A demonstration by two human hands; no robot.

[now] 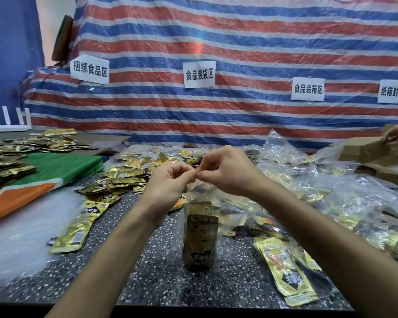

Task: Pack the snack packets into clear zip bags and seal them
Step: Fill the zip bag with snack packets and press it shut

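Loose packets [287, 278] sit on the worktop [161, 267], down-right of the fingers [189, 174]. The zip bag [200, 239], packets inside, hangs right under them. Left hand [168, 182] and right hand [225, 173] both pinch its top strip mid-way, so I reckon it's the sealing step. Next up is probably running the pinch outward along the zip. Past the fingers, a packet heap [124, 175] and filled bags [331, 191] crowd the space.

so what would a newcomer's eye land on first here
Most likely the left hand and right hand raised at the centre, both pinching the top of a clear plastic zip bag that hangs with gold foil snack packets inside. Behind them a red, white and blue striped tarpaulin fills the background, with white paper signs stuck on it. Loose shiny gold packets lie heaped across the dark speckled table.
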